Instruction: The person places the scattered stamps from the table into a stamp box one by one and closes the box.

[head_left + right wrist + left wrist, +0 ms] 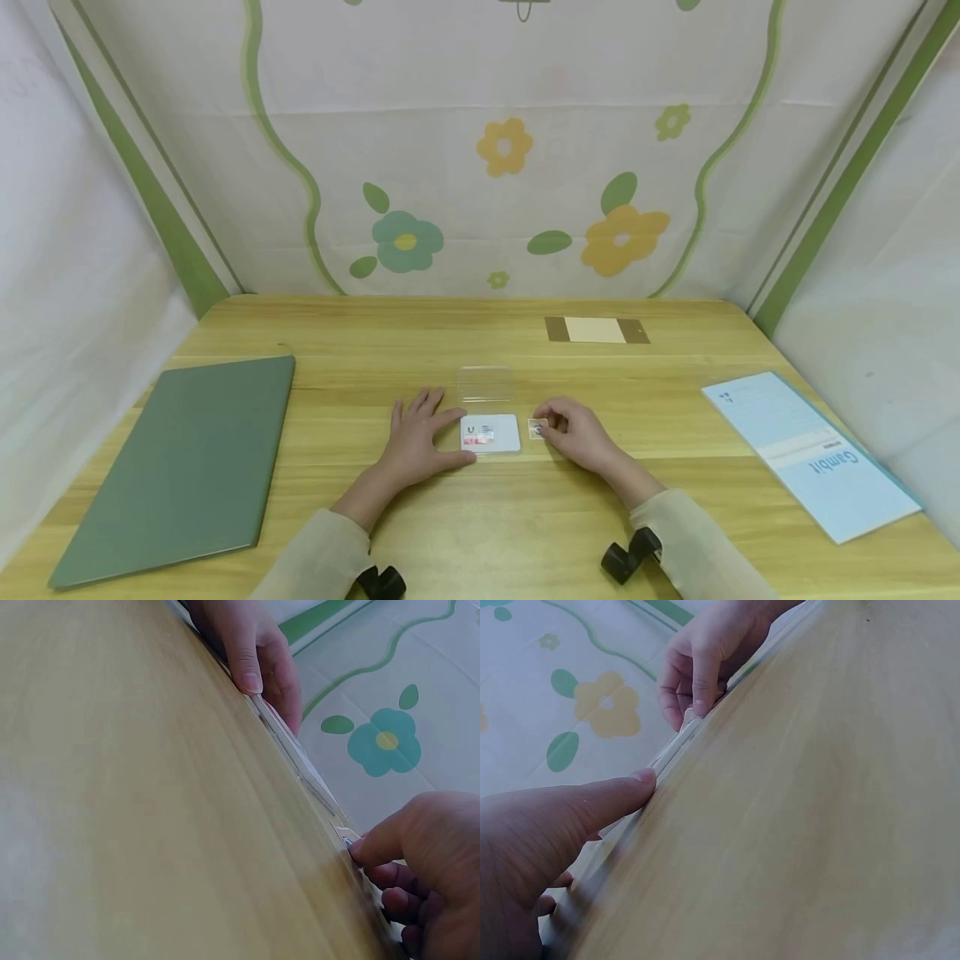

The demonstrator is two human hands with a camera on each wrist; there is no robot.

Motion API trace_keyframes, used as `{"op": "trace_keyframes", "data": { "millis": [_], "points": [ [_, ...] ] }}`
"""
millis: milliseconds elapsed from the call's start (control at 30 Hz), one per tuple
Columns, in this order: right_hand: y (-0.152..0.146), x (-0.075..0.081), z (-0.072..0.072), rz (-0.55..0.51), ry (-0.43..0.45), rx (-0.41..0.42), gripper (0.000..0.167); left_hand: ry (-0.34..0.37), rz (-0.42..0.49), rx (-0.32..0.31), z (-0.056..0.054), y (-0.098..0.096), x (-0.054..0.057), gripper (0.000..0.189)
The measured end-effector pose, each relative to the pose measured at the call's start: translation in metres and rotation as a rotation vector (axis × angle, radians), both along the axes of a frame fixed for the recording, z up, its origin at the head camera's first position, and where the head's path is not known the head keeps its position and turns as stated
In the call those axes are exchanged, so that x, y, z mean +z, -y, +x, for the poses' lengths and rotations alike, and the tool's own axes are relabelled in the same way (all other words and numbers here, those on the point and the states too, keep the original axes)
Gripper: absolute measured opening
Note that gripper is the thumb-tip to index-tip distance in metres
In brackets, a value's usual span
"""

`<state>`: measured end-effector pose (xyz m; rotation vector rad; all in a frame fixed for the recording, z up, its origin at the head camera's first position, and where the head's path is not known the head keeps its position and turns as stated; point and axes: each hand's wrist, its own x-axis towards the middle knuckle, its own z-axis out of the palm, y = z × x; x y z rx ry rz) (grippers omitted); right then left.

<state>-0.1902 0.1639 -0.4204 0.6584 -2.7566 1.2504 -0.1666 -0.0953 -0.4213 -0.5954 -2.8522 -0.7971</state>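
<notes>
A clear plastic case (508, 442) with white cards in it lies mid-table, a printed logo and a reddish strip at its left side. My left hand (416, 442) holds its left end, index finger at the far corner and thumb at the near one, the other fingers spread. In the left wrist view the left thumb (622, 799) presses the case's edge. Just right of the case, my right hand (577, 433) pinches a small square card (535, 427) with a dark mark, partly hidden by the fingertips. Behind the case lies a transparent plastic lid (485, 383).
A dark green folder (187, 467) covers the table's left side. On the right lies a light blue notebook (810, 454) marked "Gambit". Toward the back edge is a brown and cream card strip (596, 330). A flower-printed curtain (480, 192) hangs behind the table (480, 533).
</notes>
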Motion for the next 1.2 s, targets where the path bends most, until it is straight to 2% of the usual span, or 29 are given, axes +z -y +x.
{"op": "trace_keyframes", "data": {
  "millis": [167, 367, 467, 567, 633, 700, 867, 1200],
  "points": [
    [-0.001, 0.001, 0.0, -0.036, 0.023, -0.008, 0.013, 0.001, -0.004, -0.002, -0.001, 0.0, -0.001, 0.063],
    [0.004, 0.005, -0.002, -0.146, 0.116, -0.043, 0.013, 0.007, -0.01, -0.002, -0.001, 0.0, -0.001, 0.064],
    [0.009, 0.011, -0.002, -0.197, 0.149, -0.044, 0.014, 0.004, -0.012, -0.001, -0.001, 0.0, 0.0, 0.064],
    [0.02, 0.026, 0.003, -0.242, 0.175, -0.039, 0.015, 0.002, -0.014, -0.004, -0.001, 0.0, 0.0, 0.063],
    [0.026, 0.029, 0.005, -0.286, 0.196, -0.03, 0.015, 0.005, -0.014, -0.006, -0.001, 0.0, 0.0, 0.063],
    [0.03, 0.027, 0.004, -0.311, 0.211, -0.023, 0.016, 0.009, -0.013, -0.006, -0.001, 0.0, 0.0, 0.063],
    [0.031, 0.005, -0.003, -0.311, 0.215, -0.002, 0.014, 0.015, -0.014, -0.005, -0.001, -0.001, 0.0, 0.064],
    [0.037, 0.005, 0.001, -0.24, 0.205, -0.011, 0.013, -0.001, -0.006, -0.001, -0.001, -0.001, -0.001, 0.063]
  ]
}}
